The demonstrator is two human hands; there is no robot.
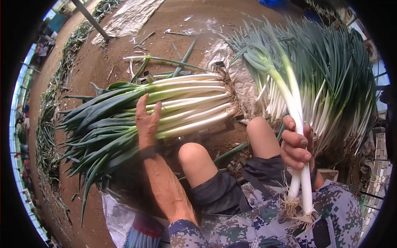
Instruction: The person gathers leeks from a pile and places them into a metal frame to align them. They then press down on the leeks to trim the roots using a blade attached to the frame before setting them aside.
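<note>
My right hand (297, 144) is closed around the white stalks of two long green onions (290, 93). Their roots hang over my lap and their green leaves point away from me. On the left, my left hand (147, 122) lies on a row of green onions (190, 99), with its fingers apart where the stalks turn from white to green. That row lies sideways, roots to the right and dark leaves to the left. It rests on a low support, mostly hidden beneath it.
A large heap of green onions (331, 78) leans at the right. Loose leaves (159, 62) lie on the dirt floor (95, 66) beyond the row. A metal pole (90, 18) stands at the far left. By my left arm is a brush-like bundle of blue bristles (144, 233).
</note>
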